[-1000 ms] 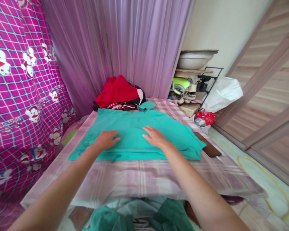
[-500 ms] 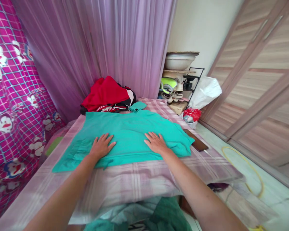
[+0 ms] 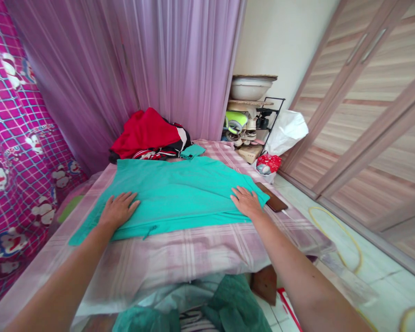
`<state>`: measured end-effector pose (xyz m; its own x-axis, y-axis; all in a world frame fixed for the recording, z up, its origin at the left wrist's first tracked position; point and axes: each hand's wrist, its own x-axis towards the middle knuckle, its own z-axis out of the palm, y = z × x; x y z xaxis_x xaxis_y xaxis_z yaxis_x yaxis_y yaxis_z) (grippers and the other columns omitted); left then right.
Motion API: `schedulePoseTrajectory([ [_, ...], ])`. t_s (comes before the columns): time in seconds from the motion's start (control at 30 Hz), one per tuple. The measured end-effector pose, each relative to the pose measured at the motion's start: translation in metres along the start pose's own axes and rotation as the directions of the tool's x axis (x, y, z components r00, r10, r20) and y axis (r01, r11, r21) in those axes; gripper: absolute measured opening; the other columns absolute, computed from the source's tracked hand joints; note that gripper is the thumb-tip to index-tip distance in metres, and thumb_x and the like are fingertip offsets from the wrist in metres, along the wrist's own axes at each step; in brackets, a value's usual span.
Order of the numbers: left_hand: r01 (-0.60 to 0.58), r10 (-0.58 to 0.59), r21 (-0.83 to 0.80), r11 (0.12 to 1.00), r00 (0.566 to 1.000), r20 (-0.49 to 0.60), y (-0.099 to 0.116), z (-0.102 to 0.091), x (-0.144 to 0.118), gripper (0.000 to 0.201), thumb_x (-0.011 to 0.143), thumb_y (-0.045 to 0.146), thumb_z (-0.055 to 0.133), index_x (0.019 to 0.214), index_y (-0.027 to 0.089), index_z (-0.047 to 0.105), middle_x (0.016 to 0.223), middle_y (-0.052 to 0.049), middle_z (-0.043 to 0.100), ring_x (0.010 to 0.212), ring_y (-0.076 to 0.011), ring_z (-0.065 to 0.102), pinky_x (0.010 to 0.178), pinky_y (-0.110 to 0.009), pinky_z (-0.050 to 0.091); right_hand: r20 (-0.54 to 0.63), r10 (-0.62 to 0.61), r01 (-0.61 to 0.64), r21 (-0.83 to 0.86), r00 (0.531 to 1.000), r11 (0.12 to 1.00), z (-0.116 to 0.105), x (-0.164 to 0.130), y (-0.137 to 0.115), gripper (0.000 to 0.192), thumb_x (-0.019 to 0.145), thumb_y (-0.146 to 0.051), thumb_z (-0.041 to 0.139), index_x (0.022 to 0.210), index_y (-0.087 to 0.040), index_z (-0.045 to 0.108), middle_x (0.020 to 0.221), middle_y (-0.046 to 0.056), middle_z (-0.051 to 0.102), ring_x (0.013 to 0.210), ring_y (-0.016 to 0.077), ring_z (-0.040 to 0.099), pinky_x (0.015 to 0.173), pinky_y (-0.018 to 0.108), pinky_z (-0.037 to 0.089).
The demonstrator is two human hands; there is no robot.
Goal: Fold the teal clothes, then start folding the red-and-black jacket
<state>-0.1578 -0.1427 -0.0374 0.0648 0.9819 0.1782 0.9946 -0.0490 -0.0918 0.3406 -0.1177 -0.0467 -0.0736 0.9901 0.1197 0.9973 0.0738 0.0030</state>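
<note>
A turquoise garment [image 3: 180,193] lies spread across a plaid cloth-covered table [image 3: 193,249]. It looks like a jacket or pants, but I cannot tell which; a small cord or zipper pull shows at its near edge. My left hand [image 3: 119,210] rests flat on its left part, fingers apart. On its right end my right hand [image 3: 246,200] lies flat with the fingers stretched out. Neither hand grips anything. Just beyond the right hand is a brown phone [image 3: 272,198] with a white cable. A small turquoise piece of cloth [image 3: 192,151] sits behind the garment.
Red and black clothes [image 3: 147,136] are heaped at the table's back, against a purple curtain [image 3: 180,60]. A rack [image 3: 273,120] with shoes and a basin [image 3: 251,87] stands behind right, near a white bag [image 3: 289,131]. A wooden wardrobe [image 3: 359,115] lines the right side.
My hands have slid apart over the garment, the left hand leftward and the right hand rightward. The garment's surface looks flatter at both ends. The view has shifted slightly to the right.
</note>
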Motion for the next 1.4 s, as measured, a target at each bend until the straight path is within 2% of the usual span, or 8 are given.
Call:
schedulePoseTrajectory([
  [0.27,-0.039,0.037,-0.013,0.999,0.994,-0.099,0.004,-0.008,-0.005,0.054,0.098,0.041,0.031,0.135,0.017,0.062,0.146,-0.013,0.057,0.14,-0.0315,0.046,0.117,-0.053,0.03,0.057,0.064,-0.066,0.035,0.996,0.997,-0.019,0.003,-0.016,0.05,0.104,-0.042,0.03,0.146,-0.024,0.051,0.157,0.011,0.044,0.145,0.0279,0.039,0.114,0.059,0.032],
  [0.43,-0.046,0.046,-0.003,0.999,0.994,-0.1,0.003,-0.006,-0.004,0.051,0.098,0.042,0.031,0.132,0.022,0.064,0.143,-0.008,0.061,0.137,-0.0277,0.051,0.117,-0.048,0.033,-0.016,-0.063,0.065,0.173,0.998,0.983,-0.039,0.01,-0.033,0.047,0.104,-0.037,0.03,0.131,-0.023,0.065,0.138,0.009,0.064,0.128,0.0233,0.058,0.105,0.036,0.044],
  [0.57,-0.049,0.048,-0.012,0.999,0.995,-0.091,0.0,-0.003,-0.003,0.053,0.097,0.043,0.03,0.132,0.021,0.064,0.142,-0.009,0.062,0.135,-0.0286,0.052,0.116,-0.049,0.033,0.119,-0.036,0.009,0.222,0.992,0.975,-0.049,0.011,-0.006,0.036,0.099,-0.035,0.045,0.119,-0.024,0.073,0.125,0.006,0.072,0.115,0.0228,0.066,0.093,0.03,0.049],
  [0.73,-0.069,0.065,-0.039,0.997,0.992,-0.107,0.001,-0.003,-0.003,0.055,0.097,0.043,0.03,0.131,0.017,0.065,0.141,-0.012,0.062,0.135,-0.0311,0.051,0.116,-0.051,0.032,0.26,-0.157,0.089,0.254,0.953,0.963,-0.049,0.01,0.023,0.03,0.092,-0.043,0.059,0.097,-0.022,0.079,0.104,0.004,0.078,0.094,0.0217,0.07,0.077,0.026,0.049],
  [0.9,-0.068,0.064,-0.043,0.997,0.993,-0.096,0.002,-0.006,-0.004,0.054,0.097,0.043,0.03,0.13,0.018,0.065,0.14,-0.011,0.063,0.133,-0.0316,0.053,0.115,-0.052,0.034,0.005,-0.084,0.082,0.121,0.996,0.989,-0.027,0.002,0.012,0.033,0.099,-0.041,0.049,0.113,-0.024,0.073,0.117,0.006,0.074,0.106,0.0215,0.066,0.084,0.027,0.047],
  [1.07,-0.066,0.063,-0.027,0.997,0.995,-0.075,0.003,-0.009,-0.005,0.057,0.098,0.043,0.027,0.132,0.016,0.064,0.142,-0.012,0.061,0.135,-0.0318,0.051,0.116,-0.052,0.034,-0.006,-0.047,0.048,0.054,0.999,0.997,-0.009,-0.007,0.006,0.035,0.101,-0.043,0.045,0.115,-0.023,0.071,0.119,0.009,0.072,0.107,0.0231,0.066,0.085,0.029,0.047],
  [1.27,-0.063,0.063,0.002,0.998,0.996,-0.065,0.005,-0.01,-0.003,0.059,0.098,0.044,0.025,0.133,0.015,0.064,0.142,-0.012,0.061,0.135,-0.0314,0.051,0.115,-0.051,0.034,-0.092,-0.08,0.092,0.128,0.993,0.988,-0.022,-0.006,0.007,0.038,0.099,-0.034,0.045,0.129,-0.02,0.064,0.128,0.011,0.068,0.115,0.0243,0.063,0.096,0.033,0.047],
  [1.4,-0.062,0.062,-0.002,0.998,0.996,-0.065,0.005,-0.009,-0.002,0.06,0.097,0.044,0.026,0.131,0.013,0.065,0.141,-0.013,0.061,0.134,-0.0325,0.052,0.114,-0.052,0.035,-0.267,-0.197,0.24,0.142,0.944,0.96,-0.029,-0.01,-0.031,0.05,0.102,-0.039,0.037,0.144,-0.017,0.054,0.151,0.014,0.051,0.136,0.0278,0.048,0.113,0.045,0.035],
])
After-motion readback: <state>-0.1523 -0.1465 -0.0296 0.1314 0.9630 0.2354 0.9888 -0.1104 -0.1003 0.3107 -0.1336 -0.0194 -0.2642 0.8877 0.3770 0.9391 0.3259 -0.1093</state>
